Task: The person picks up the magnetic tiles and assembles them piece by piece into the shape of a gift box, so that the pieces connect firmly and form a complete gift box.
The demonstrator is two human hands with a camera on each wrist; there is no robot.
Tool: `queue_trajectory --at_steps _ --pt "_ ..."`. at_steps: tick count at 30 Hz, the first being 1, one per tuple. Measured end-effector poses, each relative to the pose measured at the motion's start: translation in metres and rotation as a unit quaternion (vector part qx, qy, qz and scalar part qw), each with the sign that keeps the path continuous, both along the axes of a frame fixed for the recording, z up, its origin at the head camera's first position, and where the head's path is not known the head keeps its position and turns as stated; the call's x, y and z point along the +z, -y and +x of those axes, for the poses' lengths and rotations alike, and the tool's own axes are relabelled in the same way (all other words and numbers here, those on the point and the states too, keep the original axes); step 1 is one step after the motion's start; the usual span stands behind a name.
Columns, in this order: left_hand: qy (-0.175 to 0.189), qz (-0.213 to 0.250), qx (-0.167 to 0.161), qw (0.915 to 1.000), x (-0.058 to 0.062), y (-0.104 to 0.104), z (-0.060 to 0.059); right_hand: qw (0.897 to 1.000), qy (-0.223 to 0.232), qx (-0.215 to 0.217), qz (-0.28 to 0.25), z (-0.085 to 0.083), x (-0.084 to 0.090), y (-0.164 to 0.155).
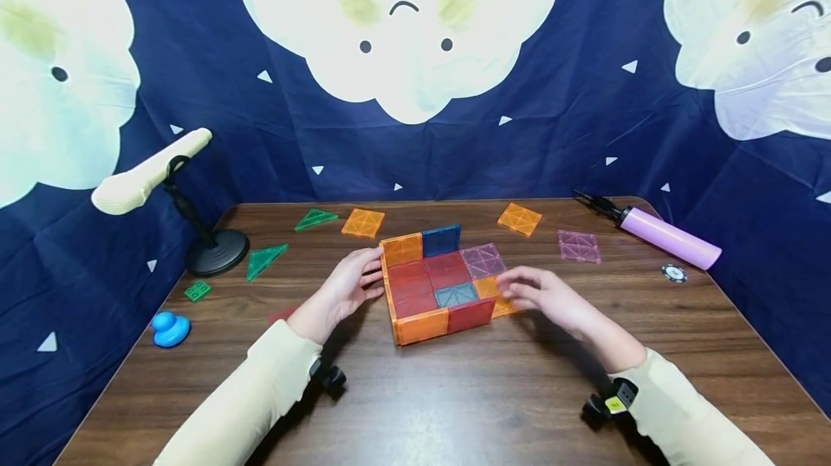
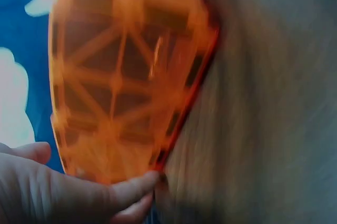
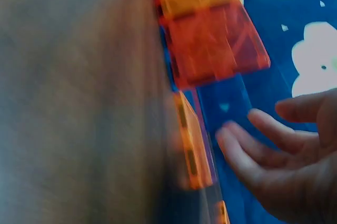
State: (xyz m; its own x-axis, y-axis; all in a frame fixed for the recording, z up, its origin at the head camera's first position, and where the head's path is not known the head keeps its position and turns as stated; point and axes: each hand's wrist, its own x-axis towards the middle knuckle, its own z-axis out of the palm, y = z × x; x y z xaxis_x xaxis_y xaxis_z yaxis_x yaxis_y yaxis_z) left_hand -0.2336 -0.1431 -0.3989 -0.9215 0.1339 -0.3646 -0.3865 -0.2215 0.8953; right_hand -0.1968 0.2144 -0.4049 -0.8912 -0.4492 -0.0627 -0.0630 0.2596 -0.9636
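Note:
A low box of see-through magnetic tiles stands mid-table. Orange (image 1: 423,327) and red (image 1: 471,315) tiles form its front wall, an orange tile (image 1: 402,249) and a dark blue tile (image 1: 441,241) its back. Red tiles (image 1: 410,282), a purple tile (image 1: 483,260) and a grey-blue tile (image 1: 456,295) lie as its floor. Beside the orange left wall (image 2: 113,84) is my left hand (image 1: 347,282), fingers extended along its outer side. Over the orange floor tile (image 1: 506,309) at the right hovers my right hand (image 1: 545,296), fingers loosely bent, holding nothing in the right wrist view.
Loose orange tiles (image 1: 363,222), green triangles (image 1: 266,260) and a purple tile (image 1: 579,246) lie around the box. At the left are a stand holding a cream cylinder (image 1: 152,172), a green brick (image 1: 198,290) and a blue knob-like object (image 1: 171,329). A lilac pump (image 1: 671,237) and chip (image 1: 674,273) lie right.

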Motion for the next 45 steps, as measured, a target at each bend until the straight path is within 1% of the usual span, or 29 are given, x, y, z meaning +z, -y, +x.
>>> queue_trajectory --at_steps 2,4,7,9,11,14,18,21,24,28,32,36,39,42,45 --pt "-0.002 -0.010 -0.008 0.9999 0.001 0.000 0.015 0.998 -0.027 -0.047 0.021 -0.010 -0.001 0.000" --pt "-0.005 -0.015 -0.019 0.9997 0.001 -0.001 0.030 0.996 -0.032 -0.080 0.037 -0.021 -0.002 0.001" --pt "-0.013 -0.017 -0.044 0.9988 0.001 -0.003 0.045 0.995 0.005 -0.093 0.031 -0.033 -0.006 0.005" --pt "-0.016 -0.012 -0.057 0.9982 0.001 -0.004 0.048 0.995 0.028 -0.093 0.028 -0.036 -0.008 0.006" --pt "-0.021 -0.008 -0.067 0.9975 0.001 -0.005 0.047 0.994 0.041 -0.095 0.026 -0.036 -0.010 0.006" --pt "-0.025 -0.005 -0.079 0.9966 -0.001 -0.005 0.043 0.994 0.046 -0.101 0.019 -0.031 -0.011 0.004" --pt "-0.028 -0.009 -0.101 0.9945 -0.003 0.000 0.035 0.993 0.058 -0.104 -0.002 -0.018 -0.012 0.000" --pt "-0.028 -0.016 -0.122 0.9920 -0.005 0.007 0.031 0.992 0.067 -0.103 -0.021 -0.006 -0.013 -0.002" --pt "-0.030 -0.024 -0.135 0.9901 -0.006 0.012 0.031 0.991 0.074 -0.098 -0.042 0.005 -0.013 -0.002" --pt "-0.030 -0.024 -0.141 0.9893 -0.006 0.015 0.034 0.990 0.079 -0.098 -0.056 0.013 -0.012 -0.001" --pt "-0.031 -0.017 -0.144 0.9890 -0.007 0.014 0.036 0.990 0.070 -0.111 -0.057 0.016 -0.010 0.001" --pt "-0.031 -0.018 -0.136 0.9901 -0.008 0.012 0.038 0.989 0.046 -0.126 -0.066 0.015 -0.007 0.002" --pt "-0.032 -0.018 -0.132 0.9906 -0.008 0.012 0.038 0.987 0.031 -0.133 -0.085 0.013 -0.005 0.004" --pt "-0.031 -0.015 -0.129 0.9910 -0.008 0.011 0.038 0.985 0.029 -0.123 -0.120 0.010 -0.004 0.009" --pt "-0.035 -0.016 -0.132 0.9905 -0.009 0.011 0.038 0.982 0.039 -0.102 -0.152 0.007 -0.004 0.015"
